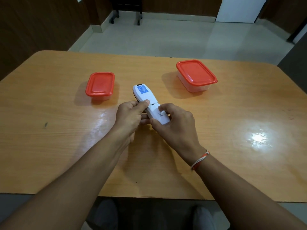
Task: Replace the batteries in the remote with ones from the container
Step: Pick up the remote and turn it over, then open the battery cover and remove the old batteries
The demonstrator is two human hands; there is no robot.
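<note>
A white remote (146,95) is held back side up over the middle of the wooden table (232,130), a blue label near its far end. My left hand (131,117) grips its middle, thumb on the back. My right hand (176,125) holds the near end, fingers on the battery cover (160,116), which sits slightly apart from the body. A small clear container with a red lid (100,84) stands to the left. A larger red-lidded container (196,73) stands at the back right. Both lids are on, and their contents are not visible.
Bright glare spots lie on the table at the right and near my left hand. A small dark mark (45,125) is on the tabletop at the left. Beyond the far edge are a tiled floor and a chair's wheeled legs (126,15).
</note>
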